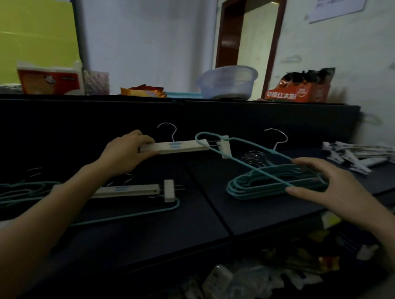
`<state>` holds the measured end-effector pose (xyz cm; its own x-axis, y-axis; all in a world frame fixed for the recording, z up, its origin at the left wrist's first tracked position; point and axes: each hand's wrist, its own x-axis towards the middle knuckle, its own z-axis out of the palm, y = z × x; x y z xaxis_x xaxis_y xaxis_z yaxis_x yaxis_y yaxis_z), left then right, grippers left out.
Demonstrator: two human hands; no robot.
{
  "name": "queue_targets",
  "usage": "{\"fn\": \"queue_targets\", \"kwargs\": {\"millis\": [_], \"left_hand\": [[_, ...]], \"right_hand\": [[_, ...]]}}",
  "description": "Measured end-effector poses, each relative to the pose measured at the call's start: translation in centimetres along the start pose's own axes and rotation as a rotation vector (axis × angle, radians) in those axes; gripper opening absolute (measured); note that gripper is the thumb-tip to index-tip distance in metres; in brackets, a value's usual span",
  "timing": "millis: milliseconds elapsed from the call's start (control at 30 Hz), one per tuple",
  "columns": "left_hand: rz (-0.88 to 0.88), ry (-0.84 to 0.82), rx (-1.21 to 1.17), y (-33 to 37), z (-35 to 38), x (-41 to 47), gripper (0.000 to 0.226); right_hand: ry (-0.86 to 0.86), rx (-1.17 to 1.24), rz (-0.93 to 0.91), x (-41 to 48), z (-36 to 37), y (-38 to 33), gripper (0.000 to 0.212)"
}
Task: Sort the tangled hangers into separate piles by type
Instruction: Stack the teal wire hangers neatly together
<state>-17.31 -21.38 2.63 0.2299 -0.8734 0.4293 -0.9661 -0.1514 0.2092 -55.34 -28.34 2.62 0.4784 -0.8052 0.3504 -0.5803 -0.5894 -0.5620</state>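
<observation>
My left hand [128, 151] grips the left end of a white clip hanger [179, 147] with a metal hook, held above the dark table [148, 236]. A teal wire hanger [244, 160] is caught on its right clip. My right hand [326, 187] pinches that teal hanger over a pile of teal wire hangers [268, 188] at the table's middle right. A tangle of teal wire hangers and white clip hangers [128, 191] lies at the left, partly hidden by my left forearm. A pile of white clip hangers [361, 156] sits at the far right.
A dark partition [72, 121] runs behind the table. On its ledge stand a clear plastic basin [228, 82], snack bags [300, 89] and a tissue pack [50, 80]. Clutter of plastic bags [245, 283] fills the space under the table's front edge. A doorway [252, 35] opens behind.
</observation>
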Motion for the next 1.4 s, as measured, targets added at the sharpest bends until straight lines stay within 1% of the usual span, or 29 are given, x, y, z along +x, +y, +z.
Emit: {"fn": "queue_targets", "kwargs": {"millis": [67, 133, 200, 233, 300, 367, 433, 500, 600, 733, 900, 1000, 1100, 1200, 1300, 1400], "left_hand": [[0.011, -0.004, -0.018, 2.2, 1.2, 0.2, 0.042], [0.015, -0.013, 0.002, 4.4, 2.1, 0.3, 0.042], [-0.001, -0.030, 0.009, 5.7, 3.1, 0.6, 0.041], [-0.018, -0.036, 0.021, 5.9, 3.2, 0.7, 0.041], [-0.045, -0.014, 0.026, 5.7, 3.1, 0.3, 0.041], [-0.092, 0.016, 0.016, 11.6, 6.3, 2.1, 0.041], [-0.103, 0.052, 0.012, 12.0, 5.5, 1.8, 0.041], [-0.127, 0.082, 0.026, 11.8, 5.0, 2.0, 0.040], [-0.109, 0.115, 0.033, 13.4, 4.6, 3.0, 0.041], [-0.099, 0.133, 0.024, 15.5, 4.6, 4.7, 0.040], [-0.087, 0.134, 0.050, 17.9, 5.6, 7.0, 0.039], [-0.079, 0.132, 0.054, 19.0, 6.3, 8.6, 0.038], [-0.087, 0.149, 0.076, 20.0, 6.5, 10.1, 0.039], [-0.083, 0.156, 0.085, 20.9, 6.7, 11.6, 0.039], [-0.084, 0.143, 0.092, 22.0, 7.3, 12.9, 0.039], [-0.080, 0.135, 0.102, 23.5, 8.0, 13.9, 0.039]], "right_hand": [[-0.032, -0.018, 0.004, -0.4, -1.4, 1.8, 0.066], [-0.073, -0.032, -0.013, -0.6, -2.7, 3.8, 0.064], [-0.130, -0.042, -0.065, -0.9, -3.6, 5.3, 0.071], [-0.167, -0.053, -0.078, -1.0, -3.5, 5.7, 0.070], [-0.227, -0.083, -0.078, -0.4, -2.9, 6.0, 0.060], [-0.319, -0.083, -0.073, -0.5, -7.2, 11.0, 0.058], [-0.344, -0.101, -0.080, 0.4, -6.5, 11.9, 0.057], [-0.365, -0.088, -0.130, 0.9, -5.9, 12.1, 0.058], [-0.380, -0.079, -0.168, 2.8, -6.0, 13.3, 0.057], [-0.415, -0.047, -0.232, 5.8, -5.9, 14.5, 0.051], [-0.444, -0.035, -0.309, 10.1, -5.3, 16.3, 0.050], [-0.476, -0.008, -0.350, 12.7, -5.0, 17.4, 0.052], [-0.512, -0.019, -0.376, 15.1, -4.2, 18.6, 0.063], [-0.600, 0.016, -0.379, 16.5, -3.3, 19.9, 0.073], [-0.654, 0.051, -0.399, 17.2, -3.2, 20.9, 0.074], [-0.657, 0.049, -0.453, 17.7, -3.4, 21.5, 0.076]]}}
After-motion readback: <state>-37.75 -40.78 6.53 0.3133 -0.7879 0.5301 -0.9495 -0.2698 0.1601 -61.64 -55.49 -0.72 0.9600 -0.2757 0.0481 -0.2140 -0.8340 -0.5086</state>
